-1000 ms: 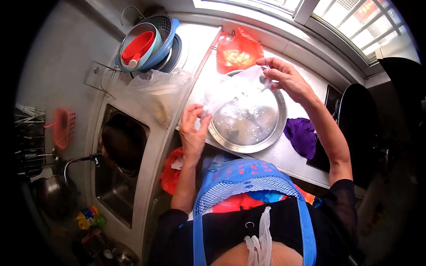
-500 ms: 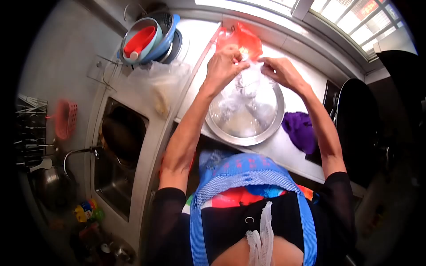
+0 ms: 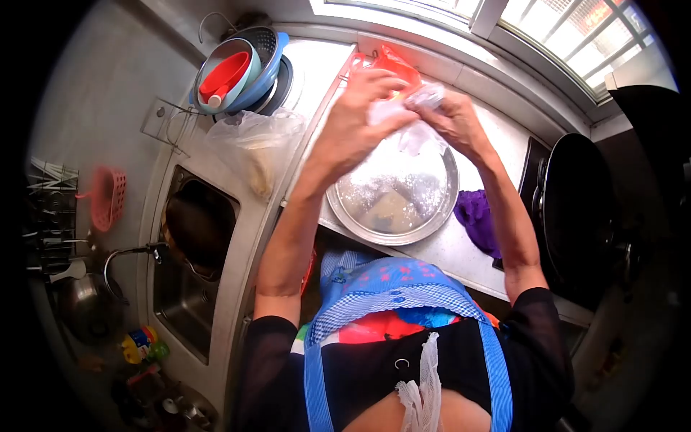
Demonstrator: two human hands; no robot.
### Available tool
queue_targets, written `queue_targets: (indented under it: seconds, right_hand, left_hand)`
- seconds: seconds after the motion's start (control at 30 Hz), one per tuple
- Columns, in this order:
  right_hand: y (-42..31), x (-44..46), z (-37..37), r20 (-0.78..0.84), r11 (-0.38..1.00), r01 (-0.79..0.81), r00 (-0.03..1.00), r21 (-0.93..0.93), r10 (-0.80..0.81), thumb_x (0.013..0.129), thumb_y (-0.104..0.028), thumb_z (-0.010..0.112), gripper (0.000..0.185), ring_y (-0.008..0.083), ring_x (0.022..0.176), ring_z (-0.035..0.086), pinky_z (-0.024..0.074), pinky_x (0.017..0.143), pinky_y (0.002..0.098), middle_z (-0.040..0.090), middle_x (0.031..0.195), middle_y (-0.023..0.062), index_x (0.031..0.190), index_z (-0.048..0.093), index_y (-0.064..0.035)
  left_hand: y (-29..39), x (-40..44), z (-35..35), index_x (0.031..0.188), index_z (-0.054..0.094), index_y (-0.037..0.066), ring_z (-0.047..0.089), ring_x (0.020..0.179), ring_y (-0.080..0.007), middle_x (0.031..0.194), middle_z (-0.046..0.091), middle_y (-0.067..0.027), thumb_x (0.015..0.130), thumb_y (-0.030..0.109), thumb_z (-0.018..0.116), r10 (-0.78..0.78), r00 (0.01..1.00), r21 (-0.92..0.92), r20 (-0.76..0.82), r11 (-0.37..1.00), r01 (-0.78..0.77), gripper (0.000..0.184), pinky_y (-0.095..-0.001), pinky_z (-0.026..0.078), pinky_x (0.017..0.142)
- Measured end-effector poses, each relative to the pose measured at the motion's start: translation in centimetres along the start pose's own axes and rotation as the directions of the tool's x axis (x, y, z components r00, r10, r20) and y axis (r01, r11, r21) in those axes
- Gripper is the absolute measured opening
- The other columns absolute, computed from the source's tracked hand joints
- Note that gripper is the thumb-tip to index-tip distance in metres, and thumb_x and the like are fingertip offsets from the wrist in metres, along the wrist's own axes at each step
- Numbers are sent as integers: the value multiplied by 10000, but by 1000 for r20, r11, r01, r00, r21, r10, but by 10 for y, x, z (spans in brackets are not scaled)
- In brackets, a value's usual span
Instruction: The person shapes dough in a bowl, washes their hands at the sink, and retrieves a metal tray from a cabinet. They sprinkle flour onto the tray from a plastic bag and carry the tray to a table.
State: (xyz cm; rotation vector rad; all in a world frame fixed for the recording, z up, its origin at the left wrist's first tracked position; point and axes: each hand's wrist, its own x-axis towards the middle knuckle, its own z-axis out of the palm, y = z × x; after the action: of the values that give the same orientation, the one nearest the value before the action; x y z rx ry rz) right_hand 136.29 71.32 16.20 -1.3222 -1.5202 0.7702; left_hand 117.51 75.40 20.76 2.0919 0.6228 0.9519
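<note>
A crumpled clear plastic bag (image 3: 421, 138) is bunched up between my two hands, above the far part of a round metal pan (image 3: 392, 237). My right hand (image 3: 458, 124) pinches the bag's gathered top. Curved around its other side is my left hand (image 3: 353, 126), thumb below and fingers above, slightly smeared by motion. White powder is scattered over the bottom of the pan. A pale, flat-looking piece (image 3: 392, 212) lies in its near half. Just behind my hands sits a red plastic bag (image 3: 398, 66), partly hidden by them.
A purple cloth (image 3: 477, 219) lies right of the pan, near a black wok (image 3: 579, 209). To the left are a clear bag with something pale inside (image 3: 258, 155), stacked bowls and colanders (image 3: 266, 65), and a sink (image 3: 183, 309) with a dark pan in it.
The clear bag, spread over the pan before, is now lifted and bunched between my hands, uncovering the powder and pale piece. My left hand has shifted slightly left and down.
</note>
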Motion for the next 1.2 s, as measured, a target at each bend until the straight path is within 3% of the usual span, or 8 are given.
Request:
queue_targets:
  seconds: [0.1,0.3,0.37,0.47,0.6,0.7,0.87,1.2]
  right_hand:
    - [17,-2,2,265,821,202,962,-534,-64,761,-139,620,141,185,726,602,467,672,297,627,796,80,892,634,-86]
    - [12,-13,-13,246,840,209,965,-501,-94,761,-185,598,164,264,715,592,461,653,345,616,787,102,874,609,-66]
    - [5,-16,-13,177,939,78,984,-335,-19,765,-151,613,140,223,704,596,464,656,312,614,772,89,872,619,-61]
    - [18,-27,-9,167,950,61,986,-306,-9,768,-124,625,128,172,719,597,465,670,285,624,777,72,878,631,-59]
    - [-18,-35,-21,-90,973,-176,982,-151,164,804,-133,622,149,95,753,570,459,678,235,629,790,45,870,629,0]
    - [-18,-46,-35,-140,983,-130,984,-126,112,803,-160,631,169,88,743,566,450,671,214,631,804,41,888,640,-15]
    - [-32,-55,-49,-235,992,-125,964,6,123,817,-169,623,190,59,740,551,432,663,185,624,813,10,934,635,-19]
    - [-31,-16,-70,-212,998,-13,977,-66,-1,822,-224,616,216,65,739,534,428,655,191,624,834,27,919,649,-33]
  left_hand:
    - [-44,-31,-16,1076,557,31,536,924,-174,1051,543,-85,751,137,656,-231,973,51,-30,971,232,356,-293,419,838]
    - [-165,-196,3,1065,511,-18,563,833,-254,972,551,-159,732,245,650,-558,819,266,-133,776,572,447,-338,441,736]
    - [-164,-222,17,1053,490,-69,583,777,-275,864,589,-169,711,274,674,-817,576,227,-19,557,799,519,-360,459,733]
    - [-191,-247,52,929,532,-55,602,686,-179,765,601,-126,705,264,679,-887,454,-167,79,437,884,417,-299,494,575]
    - [-190,-237,63,878,549,-43,590,626,-149,755,601,-105,702,201,653,-905,408,-222,119,376,900,318,-272,485,503]
    - [-190,-232,70,870,560,-64,594,717,-185,791,602,-98,684,98,575,-932,175,-440,316,20,898,248,-323,516,559]
    - [-159,-217,70,1042,525,-84,597,839,-258,981,585,-169,730,55,509,-813,283,-521,509,-29,853,342,-397,527,696]
    - [-110,-313,79,956,534,-106,608,723,-254,865,591,-167,684,-18,508,-896,374,-826,241,13,563,288,-374,533,640]
